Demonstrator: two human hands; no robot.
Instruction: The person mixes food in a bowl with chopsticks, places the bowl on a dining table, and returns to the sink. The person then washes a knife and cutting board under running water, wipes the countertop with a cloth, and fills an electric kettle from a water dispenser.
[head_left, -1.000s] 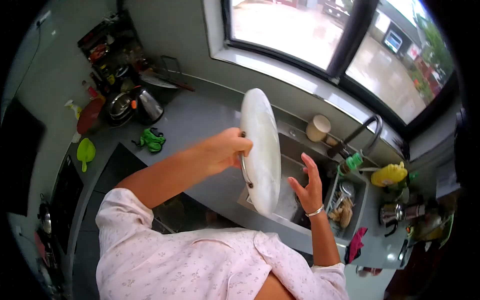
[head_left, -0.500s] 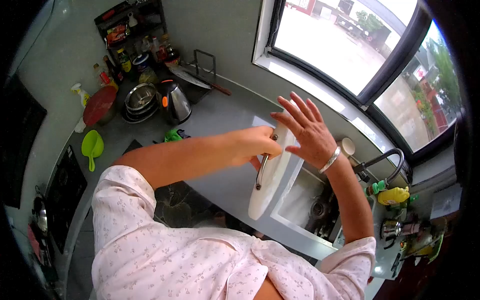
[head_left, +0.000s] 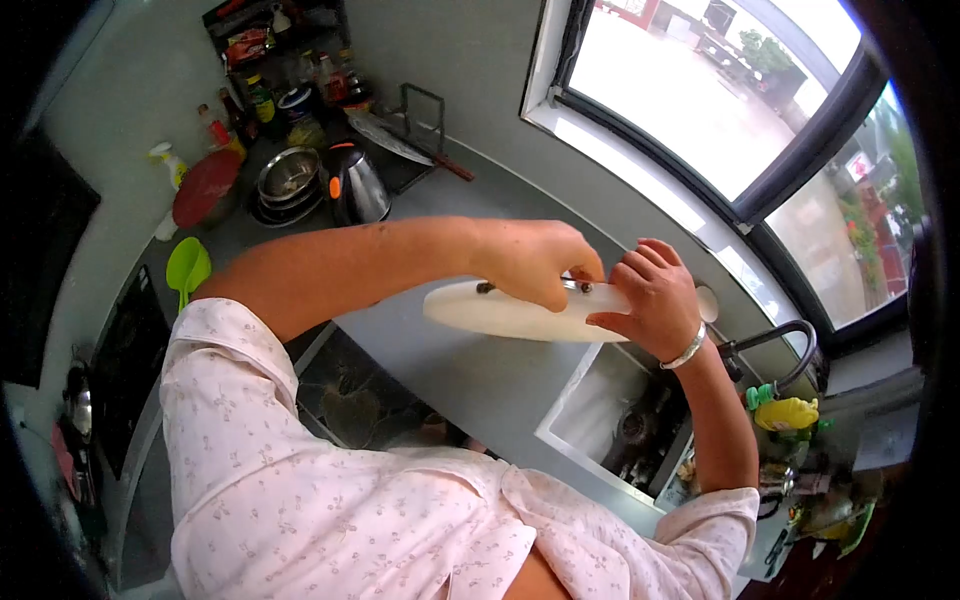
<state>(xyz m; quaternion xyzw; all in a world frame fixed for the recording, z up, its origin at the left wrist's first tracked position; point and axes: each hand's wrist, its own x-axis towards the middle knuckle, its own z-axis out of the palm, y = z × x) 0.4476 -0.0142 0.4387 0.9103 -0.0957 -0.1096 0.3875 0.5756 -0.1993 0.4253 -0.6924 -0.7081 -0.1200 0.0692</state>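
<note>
A thick white round cutting board (head_left: 520, 318) is held up edge-on over the grey counter. My left hand (head_left: 545, 262) is closed round the metal handle at its upper side. The handle itself is mostly hidden by my fingers. At the board's right end, my right hand (head_left: 652, 300) grips the rim, thumb on the near side and fingers over the far edge. A bracelet (head_left: 686, 347) is on my right wrist. Below the board's right part lies the sink (head_left: 590, 410).
On the counter (head_left: 450, 375) at the back left stand a kettle (head_left: 360, 190), stacked metal bowls (head_left: 290, 175) and bottles. A large knife (head_left: 390, 138) lies by the wall. A black faucet (head_left: 780, 335) and a yellow bottle (head_left: 785, 414) are at right, below the window.
The cutting board has swung from steeply tilted to nearly level, edge toward me. My right hand, spread out before, has closed on its right rim.
</note>
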